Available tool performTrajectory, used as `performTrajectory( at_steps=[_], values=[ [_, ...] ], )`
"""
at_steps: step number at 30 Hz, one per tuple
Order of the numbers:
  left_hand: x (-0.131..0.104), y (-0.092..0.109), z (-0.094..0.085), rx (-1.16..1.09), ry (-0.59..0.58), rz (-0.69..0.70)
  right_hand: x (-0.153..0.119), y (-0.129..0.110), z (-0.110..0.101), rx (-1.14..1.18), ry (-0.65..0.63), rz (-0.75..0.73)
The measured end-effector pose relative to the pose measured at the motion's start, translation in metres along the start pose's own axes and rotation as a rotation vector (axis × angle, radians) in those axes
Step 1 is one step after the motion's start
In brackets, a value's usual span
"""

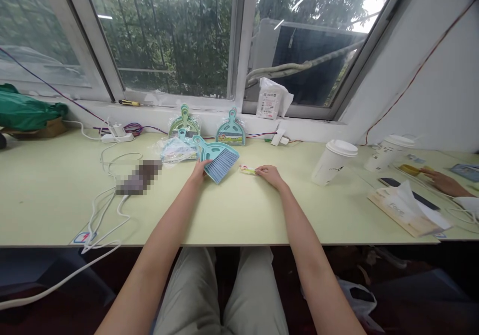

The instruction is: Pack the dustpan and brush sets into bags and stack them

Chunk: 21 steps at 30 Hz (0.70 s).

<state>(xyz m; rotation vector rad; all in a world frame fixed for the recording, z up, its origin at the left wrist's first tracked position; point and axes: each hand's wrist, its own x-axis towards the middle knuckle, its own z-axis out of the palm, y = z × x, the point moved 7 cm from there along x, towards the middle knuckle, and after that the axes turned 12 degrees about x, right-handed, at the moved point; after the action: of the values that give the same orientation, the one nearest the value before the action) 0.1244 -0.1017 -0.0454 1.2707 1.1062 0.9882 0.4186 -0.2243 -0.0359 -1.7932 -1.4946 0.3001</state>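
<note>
My left hand (199, 171) is closed on the near edge of a small turquoise dustpan (214, 149), which is tilted above the table. A brush with grey-blue bristles (222, 166) sits nested in the pan. To the right, my right hand (271, 174) pinches one end of a small printed paper label (247, 169) in green, white and red, close to the tabletop. Behind the left hand lies a turquoise dustpan set in clear plastic (178, 150). Two more wrapped sets, a green one (184, 120) and a turquoise one (231, 128), lean against the wall under the window.
White cables (108, 200) run over the left side of the table (160, 220). Two lidded paper cups (329, 167), a tissue pack (406, 210) and a phone (422, 200) are on the right. Another person's hand (445, 181) rests at the far right. A box cutter (129, 103) lies on the sill.
</note>
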Motion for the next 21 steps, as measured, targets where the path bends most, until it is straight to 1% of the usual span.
performTrajectory(
  at_steps=[2,4,7,8,9,10,12,13,15,17,18,19,21],
  values=[
    [0.000,-0.002,-0.002,-0.031,0.020,-0.026,-0.002,-0.021,0.011,0.047,-0.016,-0.097],
    [0.000,-0.004,-0.004,-0.073,0.044,-0.040,-0.005,-0.037,0.024,0.065,-0.035,-0.166],
    [0.002,-0.006,-0.004,-0.107,0.079,-0.035,-0.012,-0.058,0.048,0.080,-0.175,-0.270],
    [0.003,-0.007,-0.003,-0.107,0.080,-0.031,-0.014,-0.063,0.053,0.076,-0.204,-0.297],
    [0.004,-0.008,-0.002,-0.104,0.077,-0.031,-0.015,-0.067,0.054,0.061,-0.199,-0.309],
    [0.005,-0.010,0.000,-0.099,0.069,-0.032,-0.015,-0.069,0.052,0.034,-0.166,-0.295],
    [0.007,-0.013,0.003,-0.089,0.059,-0.037,-0.014,-0.064,0.045,-0.030,-0.093,-0.180],
    [0.007,-0.015,0.003,-0.084,0.057,-0.042,-0.014,-0.060,0.044,-0.060,-0.093,-0.100],
    [0.007,-0.016,0.004,-0.082,0.053,-0.051,-0.016,-0.052,0.048,-0.113,-0.164,0.020],
    [0.006,-0.017,0.005,-0.084,0.048,-0.064,-0.018,-0.050,0.056,-0.139,-0.233,0.035],
    [0.005,-0.017,0.005,-0.084,0.044,-0.069,-0.019,-0.050,0.057,-0.140,-0.235,0.024],
    [0.004,-0.016,0.005,-0.081,0.040,-0.071,-0.018,-0.049,0.057,-0.134,-0.210,0.018],
    [0.002,-0.015,0.007,-0.068,0.027,-0.067,-0.013,-0.043,0.047,-0.088,-0.096,0.046]
  ],
)
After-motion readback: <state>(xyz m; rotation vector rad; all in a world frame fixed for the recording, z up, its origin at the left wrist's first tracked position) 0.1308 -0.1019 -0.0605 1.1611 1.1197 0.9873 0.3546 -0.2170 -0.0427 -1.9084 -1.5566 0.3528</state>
